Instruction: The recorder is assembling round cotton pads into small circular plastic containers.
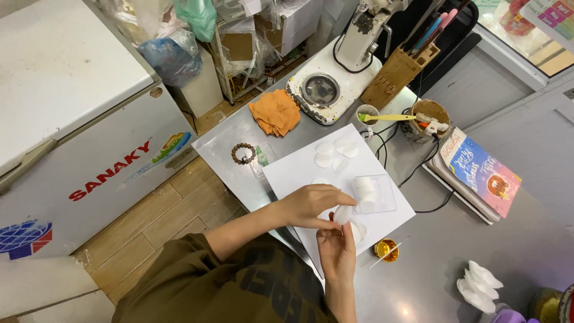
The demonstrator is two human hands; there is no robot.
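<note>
Low in the frame's centre, both hands meet over the white sheet [299, 170]: the right hand [336, 251] pinches a small round white pad [343, 214] from below, the left hand [311, 205] grips its upper edge, seemingly steadying it for close work. The pad looks thin, soft and plain white. Just right, a clear tray [382, 200] holds more pads; a gold cap [386, 249] sits on the desk [442, 257]. Further up lies an orange cloth [275, 112].
</note>
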